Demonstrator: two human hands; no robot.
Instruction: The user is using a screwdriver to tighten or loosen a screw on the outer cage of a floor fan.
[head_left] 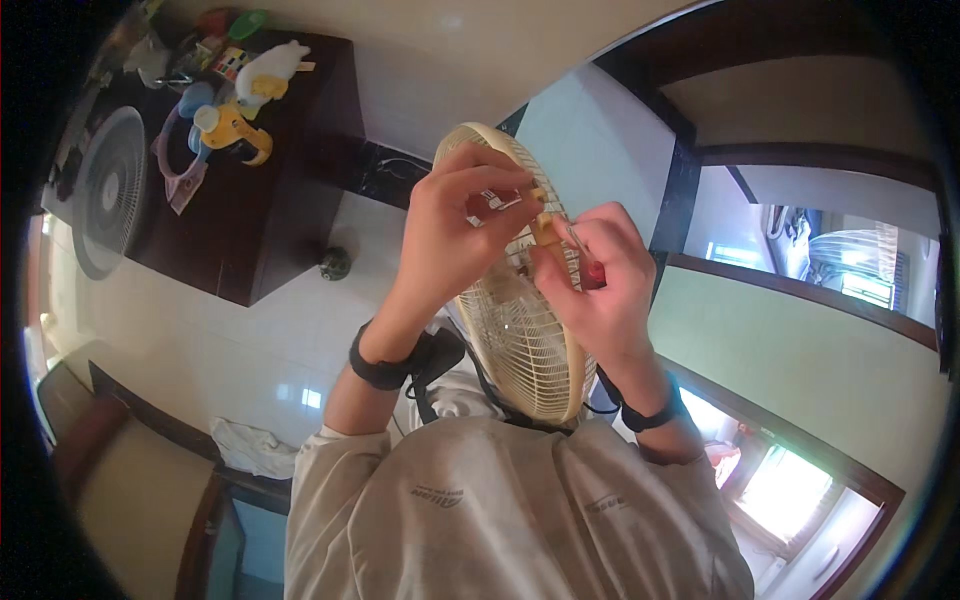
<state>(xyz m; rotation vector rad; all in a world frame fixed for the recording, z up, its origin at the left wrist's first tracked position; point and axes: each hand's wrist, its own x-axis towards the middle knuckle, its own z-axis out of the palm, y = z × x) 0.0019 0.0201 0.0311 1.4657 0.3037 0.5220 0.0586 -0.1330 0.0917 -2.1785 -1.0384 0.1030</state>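
A cream fan with a wire grille [520, 360] stands tilted below my hands. My left hand [450, 235] has its fingertips pinched at a small yellowish clip [543, 225] on the grille's rim, with the thumb bent inward. Just right of it, my right hand [605, 285] is closed round a small tool with a red handle [597, 271] and a metal part, its tip at the clip. The tool's exact kind is hidden by my fingers.
At upper left, a dark wooden cabinet [300, 200] bears a detached fan grille [110, 190], a yellow bottle [228, 132], blue headphones and a white plush toy. A green round object [334, 263] sits on the tiled floor. White cloth [250, 445] lies lower left. Doorways are at right.
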